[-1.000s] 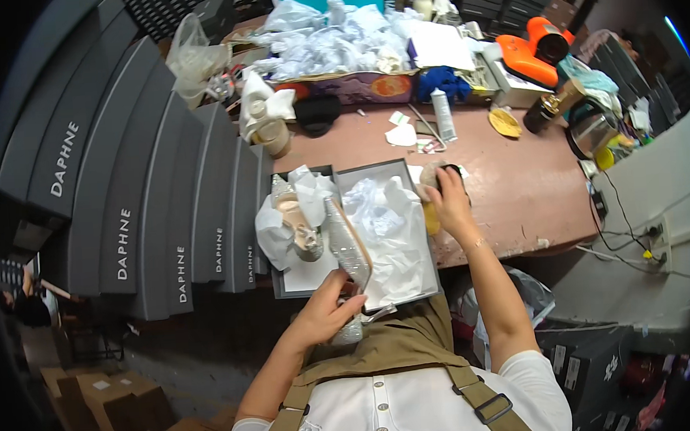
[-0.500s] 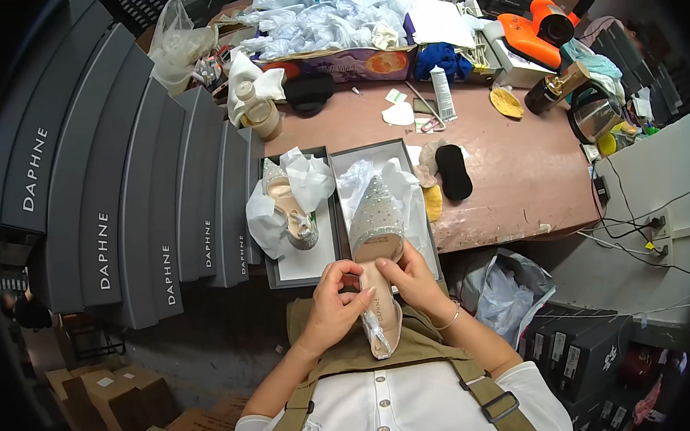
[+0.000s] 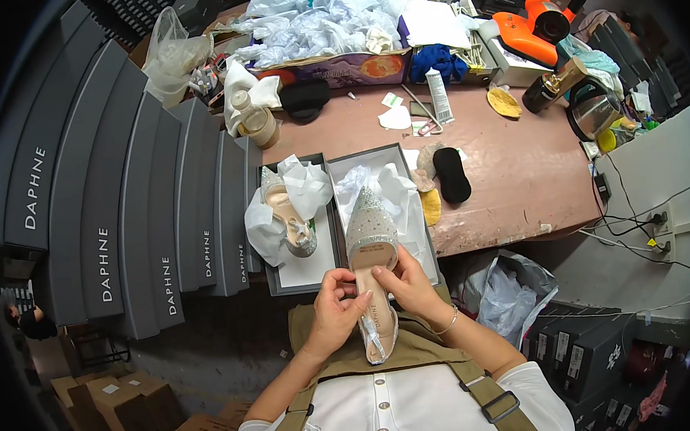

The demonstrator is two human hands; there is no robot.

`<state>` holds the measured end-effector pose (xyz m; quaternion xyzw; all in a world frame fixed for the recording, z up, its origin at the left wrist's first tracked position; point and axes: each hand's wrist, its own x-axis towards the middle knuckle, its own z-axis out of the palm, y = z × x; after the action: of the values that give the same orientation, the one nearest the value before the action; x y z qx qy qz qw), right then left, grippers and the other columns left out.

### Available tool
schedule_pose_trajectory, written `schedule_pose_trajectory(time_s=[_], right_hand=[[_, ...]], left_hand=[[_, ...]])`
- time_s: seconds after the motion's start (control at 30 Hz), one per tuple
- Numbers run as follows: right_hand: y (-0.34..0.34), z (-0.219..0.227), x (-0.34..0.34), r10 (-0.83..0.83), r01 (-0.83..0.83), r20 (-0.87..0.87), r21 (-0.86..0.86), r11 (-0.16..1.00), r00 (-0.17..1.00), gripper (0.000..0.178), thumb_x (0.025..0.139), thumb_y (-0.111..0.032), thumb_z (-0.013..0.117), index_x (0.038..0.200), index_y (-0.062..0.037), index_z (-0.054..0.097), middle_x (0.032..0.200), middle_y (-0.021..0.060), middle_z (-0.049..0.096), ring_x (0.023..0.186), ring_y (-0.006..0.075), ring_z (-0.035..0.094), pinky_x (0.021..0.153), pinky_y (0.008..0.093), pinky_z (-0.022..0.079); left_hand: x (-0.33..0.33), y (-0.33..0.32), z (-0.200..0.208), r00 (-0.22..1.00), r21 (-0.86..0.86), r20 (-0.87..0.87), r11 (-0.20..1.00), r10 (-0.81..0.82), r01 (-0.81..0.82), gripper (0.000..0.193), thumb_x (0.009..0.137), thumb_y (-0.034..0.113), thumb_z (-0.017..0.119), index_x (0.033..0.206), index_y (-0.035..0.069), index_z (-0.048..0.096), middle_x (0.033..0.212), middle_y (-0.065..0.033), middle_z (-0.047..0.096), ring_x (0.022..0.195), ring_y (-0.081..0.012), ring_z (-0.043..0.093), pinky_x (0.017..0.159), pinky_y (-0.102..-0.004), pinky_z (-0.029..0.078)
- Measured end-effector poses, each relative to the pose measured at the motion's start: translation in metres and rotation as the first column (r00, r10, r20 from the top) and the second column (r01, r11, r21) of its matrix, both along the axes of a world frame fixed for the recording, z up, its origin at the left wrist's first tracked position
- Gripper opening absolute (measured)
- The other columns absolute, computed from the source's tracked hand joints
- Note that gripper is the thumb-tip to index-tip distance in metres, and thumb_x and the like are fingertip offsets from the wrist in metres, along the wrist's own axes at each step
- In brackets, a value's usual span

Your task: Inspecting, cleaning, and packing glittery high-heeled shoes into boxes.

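Note:
Between my hands is a pointed, glittery silver slingback shoe (image 3: 371, 223), its toe pointing away from me and its beige insole facing up. My left hand (image 3: 336, 304) is closed on the left side of the shoe, thumb near the strap. My right hand (image 3: 407, 284) grips the right side, with the thumb on the insole. Beneath the toe lies an open grey shoebox (image 3: 422, 246) with white tissue paper (image 3: 395, 187) in it. The matching shoe (image 3: 279, 204) rests with crumpled tissue in the box lid or tray (image 3: 305, 276) to the left.
Tall stacks of grey shoeboxes (image 3: 130, 197) rise at the left. On the pinkish table (image 3: 525, 181) are a black pad (image 3: 452, 175), yellow sponges (image 3: 504, 102), a white tube (image 3: 439, 96) and a glass bottle (image 3: 253, 120). A carton of tissue (image 3: 360, 69) stands behind. A plastic bag (image 3: 508, 296) is below right.
The shoe has turned slightly, its toe shifting a little left and its heel a little lower. Both hands keep hold of it.

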<state>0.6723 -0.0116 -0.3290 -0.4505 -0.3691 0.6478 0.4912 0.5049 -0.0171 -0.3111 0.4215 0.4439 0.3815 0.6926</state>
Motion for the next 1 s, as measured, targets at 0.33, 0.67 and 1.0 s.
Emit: schedule_pose_trajectory(time_s=[0.33,0.67,1.0], right_hand=[[0.021,0.033,0.021,0.345,-0.341,0.365,-0.078,0.937,0.865,0.047,0.088,-0.017,0.065,0.127,0.0006,0.047,0.094,0.0108,0.062,0.073,0.0156,0.063,0.062,0.0298,0.052],[0.113,-0.045,0.033,-0.176,-0.446,0.933,0.309,0.840,0.314,0.034,0.081,-0.009,0.068,0.112,-0.0009,0.058,0.106,0.0179,0.061,0.094,0.0340,0.060,0.080,0.0397,0.049],[0.070,0.089,0.084,-0.546,-0.332,0.704,0.702,0.630,0.454,0.024,0.073,0.005,0.063,0.095,-0.0018,0.058,0.112,0.0164,0.057,0.104,0.0354,0.056,0.088,0.0393,0.047]], left_hand=[[-0.012,0.004,-0.028,0.948,-0.266,0.259,0.957,0.185,-0.114,0.046,0.092,0.006,0.057,0.132,0.000,0.033,0.114,-0.0143,0.058,0.096,-0.0155,0.061,0.080,-0.0264,0.052],[-0.001,0.035,0.000,0.920,-0.147,0.303,0.966,0.247,-0.211,0.047,0.093,0.010,0.057,0.133,0.001,0.033,0.110,-0.0120,0.059,0.092,-0.0138,0.061,0.078,-0.0272,0.052],[0.041,0.039,-0.024,0.984,0.121,0.045,0.977,0.173,-0.178,0.100,0.085,0.040,0.069,0.149,0.007,0.000,0.149,-0.0208,0.021,0.138,-0.0309,0.026,0.109,-0.0482,0.024]])
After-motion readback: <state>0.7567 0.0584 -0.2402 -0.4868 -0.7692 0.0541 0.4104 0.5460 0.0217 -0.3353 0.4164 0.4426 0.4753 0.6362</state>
